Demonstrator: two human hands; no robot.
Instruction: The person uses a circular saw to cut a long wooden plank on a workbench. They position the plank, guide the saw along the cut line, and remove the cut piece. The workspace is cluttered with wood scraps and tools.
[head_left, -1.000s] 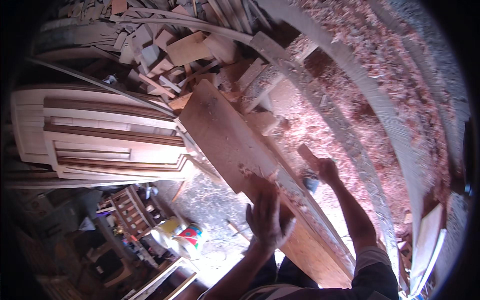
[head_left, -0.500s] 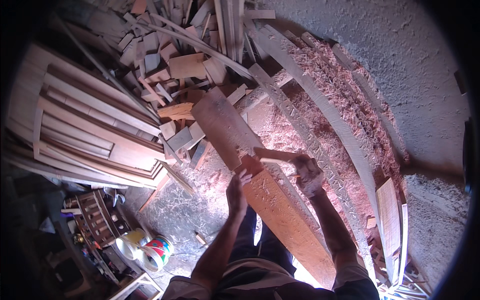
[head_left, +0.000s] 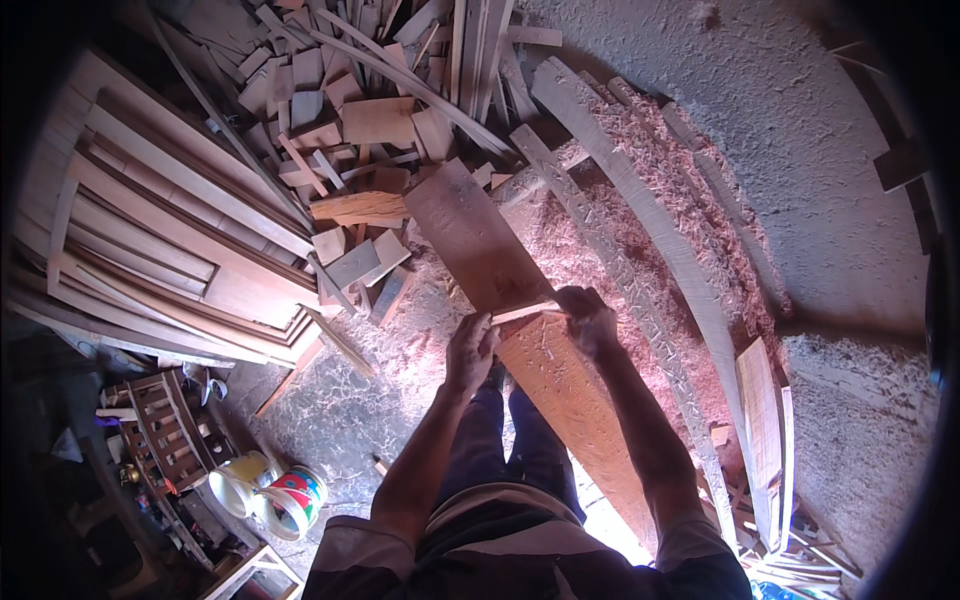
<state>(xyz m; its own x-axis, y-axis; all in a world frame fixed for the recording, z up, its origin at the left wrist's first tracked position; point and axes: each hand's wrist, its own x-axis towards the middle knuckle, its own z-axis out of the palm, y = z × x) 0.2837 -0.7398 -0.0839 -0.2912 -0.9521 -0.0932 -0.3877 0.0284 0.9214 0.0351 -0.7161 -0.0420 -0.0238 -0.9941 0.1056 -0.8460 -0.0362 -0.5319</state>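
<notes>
My plank (head_left: 575, 400) was matt wood, shaving-flecked; left of it, smooth wooden panels (head_left: 255, 295); right, rough matt wall (head_left: 800, 200).

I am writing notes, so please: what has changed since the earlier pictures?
The right hand, still holding the wooden strip, brought it left from beside the orange board to across its far end. The left hand moved from over the board to the strip's left end. The buckets stayed put.

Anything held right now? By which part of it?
Yes: a short wooden piece, by its two ends, left hand on the left end, right hand on the right, crosswise over the plank.
</notes>
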